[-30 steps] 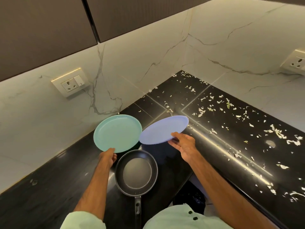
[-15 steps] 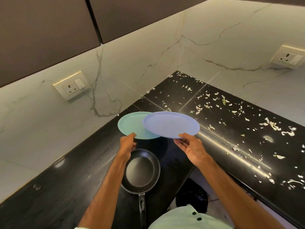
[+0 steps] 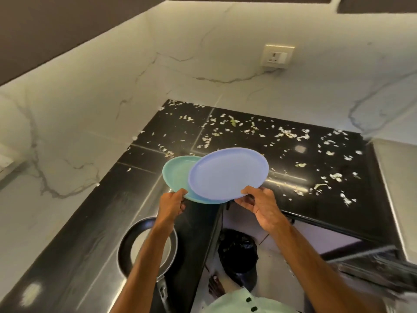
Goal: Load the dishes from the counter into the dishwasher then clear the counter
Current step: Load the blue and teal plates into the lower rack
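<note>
Head view has swung right since half a second ago, showing more of the scrap-strewn counter (image 3: 316, 159). Lilac plate (image 3: 228, 175), pinched by the right hand (image 3: 259, 202), now overlaps more of the teal plate (image 3: 176, 175), gripped by the left hand (image 3: 171, 204), both held above the counter edge.

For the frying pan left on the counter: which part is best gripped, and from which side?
Probably the handle, approached from the near counter edge. The frying pan sits flat with its handle pointing toward the person, so it is likely the easiest part to wrap fingers around. The left forearm hides part of the rim.
</note>
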`<state>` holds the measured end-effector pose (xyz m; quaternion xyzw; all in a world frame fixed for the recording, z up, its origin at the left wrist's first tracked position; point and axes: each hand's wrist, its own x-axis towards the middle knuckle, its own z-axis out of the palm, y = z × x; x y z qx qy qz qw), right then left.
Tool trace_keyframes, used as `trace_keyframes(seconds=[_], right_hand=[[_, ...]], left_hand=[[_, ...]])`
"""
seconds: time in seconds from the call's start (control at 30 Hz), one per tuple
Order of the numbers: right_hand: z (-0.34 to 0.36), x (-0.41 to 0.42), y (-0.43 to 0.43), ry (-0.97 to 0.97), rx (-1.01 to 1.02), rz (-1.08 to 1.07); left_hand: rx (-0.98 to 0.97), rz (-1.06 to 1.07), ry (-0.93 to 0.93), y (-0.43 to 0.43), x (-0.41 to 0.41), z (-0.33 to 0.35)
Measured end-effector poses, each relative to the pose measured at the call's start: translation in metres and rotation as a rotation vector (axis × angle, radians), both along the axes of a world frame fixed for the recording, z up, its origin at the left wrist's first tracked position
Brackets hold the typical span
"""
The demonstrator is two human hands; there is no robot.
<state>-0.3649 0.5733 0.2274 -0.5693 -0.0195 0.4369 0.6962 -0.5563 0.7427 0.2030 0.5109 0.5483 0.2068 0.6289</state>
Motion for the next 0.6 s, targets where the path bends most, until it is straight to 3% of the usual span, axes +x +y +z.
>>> trace_keyframes(seconds=[0.43, 0.6], right_hand=[[-0.010, 0.046, -0.258, -0.242, -0.244, -0.483], [-0.023, 0.042, -0.374, -0.404, -0.478, -0.574]], left_hand=[[0.364, -0.470, 0.193, -0.171, 0.104, 0.020], [0.527, -0.627, 0.239, -0.257, 0.129, 0.021]])
